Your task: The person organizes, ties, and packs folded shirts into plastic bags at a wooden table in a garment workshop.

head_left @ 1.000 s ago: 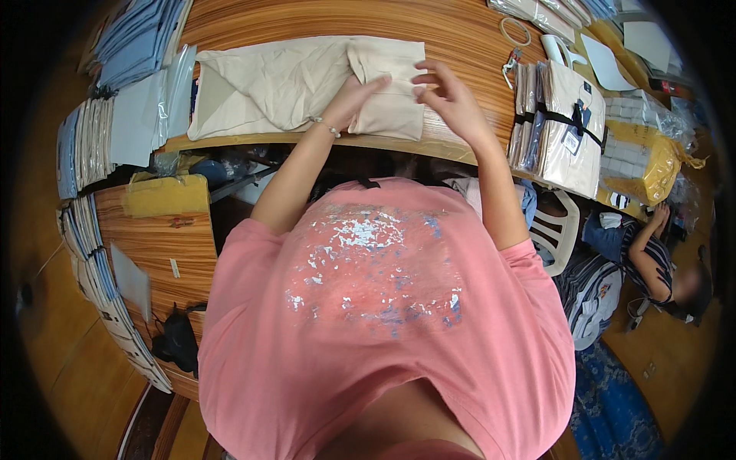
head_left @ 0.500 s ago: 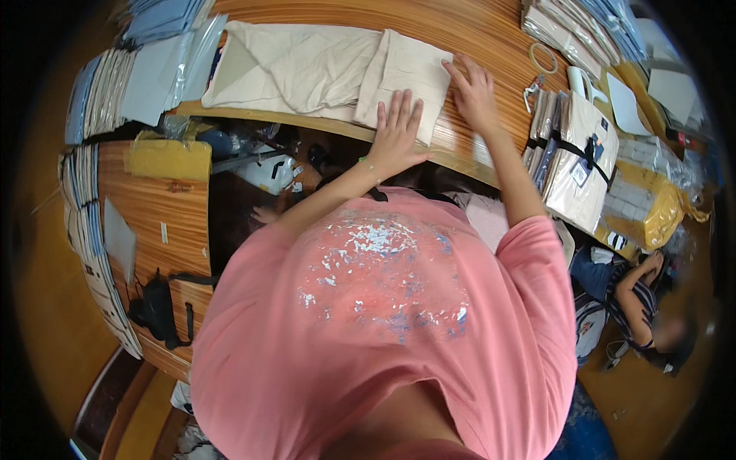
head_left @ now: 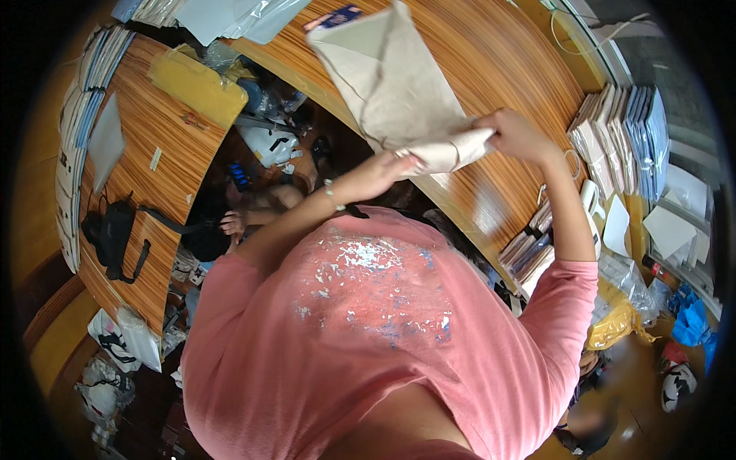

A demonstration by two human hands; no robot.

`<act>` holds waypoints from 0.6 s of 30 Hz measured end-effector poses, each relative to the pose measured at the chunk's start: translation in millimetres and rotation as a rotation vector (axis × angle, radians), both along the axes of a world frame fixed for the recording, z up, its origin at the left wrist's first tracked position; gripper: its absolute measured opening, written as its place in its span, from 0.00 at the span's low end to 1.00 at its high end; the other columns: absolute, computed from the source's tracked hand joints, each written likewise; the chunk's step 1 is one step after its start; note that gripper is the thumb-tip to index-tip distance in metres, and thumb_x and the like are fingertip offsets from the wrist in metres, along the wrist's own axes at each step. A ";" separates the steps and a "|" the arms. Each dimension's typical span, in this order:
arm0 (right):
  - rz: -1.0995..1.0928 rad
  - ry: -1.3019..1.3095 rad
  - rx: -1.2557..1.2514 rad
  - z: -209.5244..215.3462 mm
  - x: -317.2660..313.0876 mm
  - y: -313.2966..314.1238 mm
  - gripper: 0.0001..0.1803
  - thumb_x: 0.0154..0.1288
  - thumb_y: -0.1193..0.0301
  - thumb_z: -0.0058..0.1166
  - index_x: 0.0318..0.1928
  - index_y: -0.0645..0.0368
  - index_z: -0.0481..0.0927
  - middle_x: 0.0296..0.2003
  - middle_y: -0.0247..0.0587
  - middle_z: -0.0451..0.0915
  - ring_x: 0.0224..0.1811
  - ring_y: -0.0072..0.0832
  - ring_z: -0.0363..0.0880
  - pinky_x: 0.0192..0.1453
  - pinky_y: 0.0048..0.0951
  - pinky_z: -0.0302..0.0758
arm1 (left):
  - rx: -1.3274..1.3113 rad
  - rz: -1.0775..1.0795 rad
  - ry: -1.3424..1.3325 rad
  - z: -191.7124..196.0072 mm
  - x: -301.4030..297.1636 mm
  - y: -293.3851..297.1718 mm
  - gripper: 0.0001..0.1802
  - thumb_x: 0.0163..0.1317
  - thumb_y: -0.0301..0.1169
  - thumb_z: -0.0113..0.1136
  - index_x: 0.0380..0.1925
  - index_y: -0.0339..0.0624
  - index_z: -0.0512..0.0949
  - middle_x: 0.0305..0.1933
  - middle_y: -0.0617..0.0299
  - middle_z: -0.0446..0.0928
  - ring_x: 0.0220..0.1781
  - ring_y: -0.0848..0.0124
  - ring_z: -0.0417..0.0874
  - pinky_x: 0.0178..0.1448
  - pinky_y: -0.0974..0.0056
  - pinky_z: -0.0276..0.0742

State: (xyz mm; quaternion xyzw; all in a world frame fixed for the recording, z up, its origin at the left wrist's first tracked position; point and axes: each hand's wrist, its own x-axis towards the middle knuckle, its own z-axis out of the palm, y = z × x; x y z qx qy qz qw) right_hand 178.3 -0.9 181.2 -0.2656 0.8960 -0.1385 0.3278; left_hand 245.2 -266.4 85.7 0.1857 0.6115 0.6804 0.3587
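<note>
A long, folded beige cloth garment [head_left: 402,84] lies slantwise on the wood-grain table [head_left: 491,54], its near end raised and bent over. My right hand [head_left: 515,136] is closed round the right corner of that raised end. At the left corner, my left hand [head_left: 383,172] pinches the cloth near the table's front edge, its fingertips partly hidden by the fabric. By the garment's far end shows a dark blue and pink printed piece [head_left: 341,17]. A smoother grey-beige panel [head_left: 360,42] is visible at that end.
Stacks of bagged garments [head_left: 613,138] stand at the right, with more bundles [head_left: 529,249] nearer me. Left, a second table [head_left: 165,111] bears a black strapped pouch [head_left: 111,230]. Another person's hand [head_left: 231,224] shows beside its edge. A yellow-wrapped package [head_left: 613,314] sits lower right.
My hands have gone from resting flat on and beside the garment to gripping its near end, which is now lifted and bent. The view has turned, so the table and garment appear slanted.
</note>
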 end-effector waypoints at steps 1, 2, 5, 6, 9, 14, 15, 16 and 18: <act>-0.060 0.012 -0.103 10.3 -14.4 -12.4 0.16 0.48 0.72 0.51 0.41 0.56 0.80 0.36 0.46 0.81 0.38 0.39 0.79 0.46 0.35 0.72 | 0.016 -0.040 -0.138 12.0 -11.7 -16.4 0.20 0.68 0.35 0.41 0.55 0.35 0.66 0.56 0.58 0.70 0.59 0.69 0.70 0.64 0.65 0.61; -0.114 0.026 -0.207 18.2 -33.3 -26.1 0.17 0.47 0.72 0.51 0.42 0.58 0.79 0.36 0.47 0.81 0.38 0.38 0.79 0.44 0.34 0.73 | 0.140 0.100 -0.278 15.0 -25.5 -27.1 0.20 0.68 0.36 0.42 0.55 0.36 0.66 0.55 0.59 0.71 0.56 0.70 0.72 0.62 0.66 0.63; -0.413 0.061 -0.401 -16.7 -97.2 -28.9 0.18 0.49 0.71 0.54 0.43 0.64 0.76 0.34 0.49 0.80 0.36 0.35 0.79 0.43 0.31 0.73 | 0.167 0.298 -0.369 18.5 -99.9 -32.2 0.22 0.67 0.39 0.44 0.57 0.38 0.62 0.52 0.59 0.72 0.53 0.72 0.73 0.59 0.68 0.66; -0.471 0.172 -0.308 -48.1 -115.4 -19.2 0.17 0.50 0.70 0.54 0.42 0.64 0.76 0.33 0.47 0.80 0.34 0.33 0.78 0.41 0.30 0.73 | 0.033 0.343 -0.176 7.8 -122.9 -32.9 0.23 0.67 0.40 0.45 0.57 0.39 0.62 0.52 0.59 0.71 0.54 0.72 0.72 0.58 0.67 0.67; -0.723 0.245 -0.130 -102.7 -140.0 -4.7 0.14 0.54 0.67 0.55 0.39 0.63 0.76 0.30 0.42 0.79 0.31 0.26 0.77 0.35 0.26 0.72 | -0.196 0.345 -0.007 -44.1 -175.0 -54.3 0.23 0.64 0.40 0.47 0.55 0.37 0.65 0.53 0.58 0.70 0.54 0.72 0.71 0.54 0.66 0.69; -1.024 -0.167 -0.452 -120.8 -116.3 -6.9 0.13 0.58 0.64 0.56 0.37 0.60 0.74 0.27 0.36 0.78 0.26 0.17 0.74 0.28 0.18 0.69 | -0.192 0.313 -0.071 -64.3 -202.6 -64.2 0.19 0.59 0.30 0.52 0.49 0.32 0.69 0.42 0.57 0.77 0.39 0.72 0.78 0.41 0.68 0.75; -1.086 -0.207 -0.496 -121.3 -116.3 -1.7 0.13 0.58 0.63 0.56 0.38 0.59 0.74 0.28 0.36 0.78 0.26 0.18 0.74 0.29 0.19 0.70 | -0.207 0.305 -0.024 -66.2 -208.9 -64.1 0.18 0.59 0.29 0.53 0.48 0.32 0.70 0.39 0.58 0.78 0.36 0.72 0.79 0.39 0.69 0.76; -1.147 -0.247 -0.542 -120.6 -115.7 5.0 0.14 0.58 0.63 0.56 0.38 0.59 0.74 0.28 0.35 0.78 0.26 0.18 0.74 0.30 0.19 0.71 | -0.202 0.376 0.035 -68.5 -212.2 -59.8 0.14 0.58 0.27 0.54 0.43 0.30 0.73 0.32 0.58 0.79 0.30 0.75 0.79 0.33 0.71 0.75; -1.311 -0.437 -0.772 -121.7 -110.0 7.9 0.16 0.58 0.62 0.57 0.41 0.59 0.74 0.29 0.35 0.79 0.28 0.20 0.76 0.34 0.22 0.73 | -0.258 0.371 0.198 -67.1 -215.2 -52.1 0.12 0.59 0.27 0.53 0.40 0.29 0.74 0.32 0.56 0.79 0.30 0.76 0.79 0.33 0.71 0.74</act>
